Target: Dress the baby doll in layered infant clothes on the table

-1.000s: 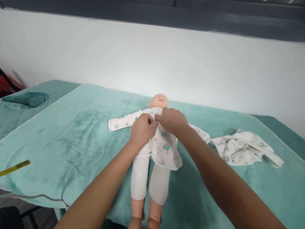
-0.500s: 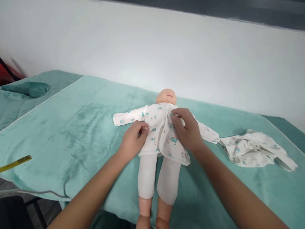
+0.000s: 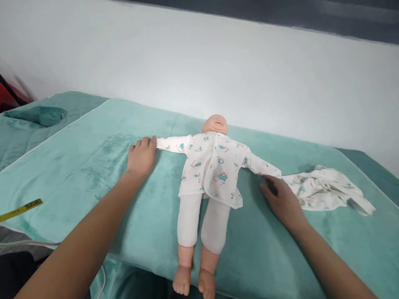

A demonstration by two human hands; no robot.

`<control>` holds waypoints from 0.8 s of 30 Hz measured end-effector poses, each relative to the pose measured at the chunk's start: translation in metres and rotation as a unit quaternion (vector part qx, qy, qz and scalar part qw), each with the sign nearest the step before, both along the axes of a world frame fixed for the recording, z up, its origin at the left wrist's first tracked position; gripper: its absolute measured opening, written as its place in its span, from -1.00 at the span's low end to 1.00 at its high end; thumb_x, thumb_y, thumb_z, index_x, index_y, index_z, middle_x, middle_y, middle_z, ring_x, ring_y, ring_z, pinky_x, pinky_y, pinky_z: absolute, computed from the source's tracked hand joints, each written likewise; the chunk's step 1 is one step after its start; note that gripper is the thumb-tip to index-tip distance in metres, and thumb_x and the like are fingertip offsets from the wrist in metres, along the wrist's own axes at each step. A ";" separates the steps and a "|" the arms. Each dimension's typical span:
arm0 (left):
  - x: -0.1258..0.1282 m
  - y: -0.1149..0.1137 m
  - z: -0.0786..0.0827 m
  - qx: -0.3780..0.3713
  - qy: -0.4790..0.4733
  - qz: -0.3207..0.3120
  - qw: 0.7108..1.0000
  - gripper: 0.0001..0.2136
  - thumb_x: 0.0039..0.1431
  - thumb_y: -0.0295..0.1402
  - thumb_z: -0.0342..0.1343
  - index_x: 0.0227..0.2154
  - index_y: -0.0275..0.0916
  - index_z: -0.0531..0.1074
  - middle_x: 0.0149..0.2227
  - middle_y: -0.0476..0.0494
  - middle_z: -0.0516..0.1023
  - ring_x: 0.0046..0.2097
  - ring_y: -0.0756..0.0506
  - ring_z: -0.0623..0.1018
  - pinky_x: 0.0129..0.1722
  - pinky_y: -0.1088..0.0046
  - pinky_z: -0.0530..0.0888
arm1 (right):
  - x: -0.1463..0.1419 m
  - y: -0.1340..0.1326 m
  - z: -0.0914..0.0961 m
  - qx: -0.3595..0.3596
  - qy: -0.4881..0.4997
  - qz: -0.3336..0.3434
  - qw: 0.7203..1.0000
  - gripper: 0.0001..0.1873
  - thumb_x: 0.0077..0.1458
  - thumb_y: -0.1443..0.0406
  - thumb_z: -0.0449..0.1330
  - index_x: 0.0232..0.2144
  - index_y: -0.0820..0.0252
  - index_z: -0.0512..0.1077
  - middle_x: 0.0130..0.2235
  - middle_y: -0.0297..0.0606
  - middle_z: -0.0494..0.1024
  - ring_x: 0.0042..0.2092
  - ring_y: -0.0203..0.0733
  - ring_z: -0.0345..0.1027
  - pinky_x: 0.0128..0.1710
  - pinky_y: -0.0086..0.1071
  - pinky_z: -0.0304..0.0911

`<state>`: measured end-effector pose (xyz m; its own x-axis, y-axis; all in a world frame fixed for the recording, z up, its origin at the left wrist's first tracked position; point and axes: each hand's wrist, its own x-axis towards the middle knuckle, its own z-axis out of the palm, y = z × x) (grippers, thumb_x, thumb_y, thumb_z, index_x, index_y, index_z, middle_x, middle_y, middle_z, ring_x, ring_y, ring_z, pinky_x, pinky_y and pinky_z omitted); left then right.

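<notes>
A baby doll (image 3: 215, 123) lies on its back, dressed in a white long-sleeved baby shirt (image 3: 195, 164) with teal and red prints. Both its arms are stretched sideways. The shirt's front panels overlap down the middle, and white fabric (image 3: 188, 220) covers the thighs; the feet are bare. At the cuff on the left of the view, my left hand (image 3: 141, 157) closes on the sleeve end (image 3: 165, 144). My right hand (image 3: 285, 203) is at the other sleeve's cuff (image 3: 271, 169), touching its lower edge, thumb and forefinger apart.
A crumpled printed white garment (image 3: 332, 189) lies right of the doll, near the right cuff. Teal plush fabric (image 3: 93, 178) covers the table, which meets a white wall (image 3: 187, 62). A yellow strip (image 3: 20, 210) and a cable (image 3: 102, 278) are at the left front.
Both hands have left the shirt's front and moved outward to the sleeve ends. The left one has taken hold of its cuff. The shirt front now lies flatter.
</notes>
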<state>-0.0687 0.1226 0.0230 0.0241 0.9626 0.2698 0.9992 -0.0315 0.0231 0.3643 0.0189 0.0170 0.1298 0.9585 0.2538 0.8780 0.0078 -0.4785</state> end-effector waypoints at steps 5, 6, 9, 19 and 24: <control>-0.001 0.009 -0.002 0.005 -0.007 0.023 1.000 -0.50 0.36 -0.30 -0.21 0.30 -0.33 0.17 0.10 -0.49 0.43 0.09 -0.44 0.41 -0.03 0.02 0.35 | 0.013 0.029 -0.005 0.028 -0.097 0.005 0.995 -0.54 0.21 0.08 0.04 0.00 0.27 0.43 -0.01 0.08 0.53 0.06 0.18 0.37 0.06 0.03 0.26; -0.002 0.009 -0.003 0.010 -0.009 0.030 0.999 -0.50 0.36 -0.31 -0.21 0.30 -0.34 0.17 0.10 -0.50 0.43 0.09 -0.44 0.41 -0.03 0.02 0.35 | 0.013 0.031 -0.007 0.022 -0.118 -0.004 0.993 -0.56 0.22 0.08 0.03 -0.05 0.27 0.46 -0.06 0.08 0.55 0.02 0.19 0.38 0.03 0.04 0.26; -0.004 0.009 -0.005 0.021 -0.024 0.059 0.998 -0.52 0.32 -0.41 -0.20 0.25 -0.37 0.24 0.06 -0.50 0.45 0.08 -0.43 0.42 -0.04 0.04 0.36 | 0.011 0.027 -0.008 0.019 -0.139 -0.002 0.990 -0.61 0.26 0.09 0.01 -0.15 0.22 0.50 -0.14 0.01 0.58 -0.04 0.13 0.42 -0.02 -0.02 0.28; 0.011 -0.038 -0.007 0.092 -0.106 -0.040 0.989 -0.56 0.17 -0.54 -0.13 0.08 -0.29 0.42 0.03 -0.37 0.48 0.06 -0.32 0.42 0.00 0.11 0.39 | -0.043 -0.042 -0.003 0.047 -0.059 0.194 0.978 -0.68 0.22 0.10 0.18 -0.04 0.09 0.43 -0.02 -0.14 0.55 0.02 0.02 0.39 -0.01 -0.11 0.32; 0.042 -0.107 -0.006 0.003 -0.157 -0.180 0.971 -0.62 0.19 -0.38 -0.01 0.07 -0.18 0.41 0.01 -0.24 0.53 0.05 -0.27 0.46 0.02 0.13 0.38 | -0.075 -0.045 -0.001 0.034 -0.028 0.185 0.982 -0.70 0.20 0.16 0.19 -0.05 0.12 0.42 -0.06 -0.11 0.56 -0.05 0.05 0.40 -0.09 -0.11 0.33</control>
<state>-0.0270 0.0159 0.0168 0.2747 0.9051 0.3245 0.8671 -0.3791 0.3231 0.2895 -0.0264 0.0156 -0.2397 0.9184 0.3149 0.8344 0.3606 -0.4169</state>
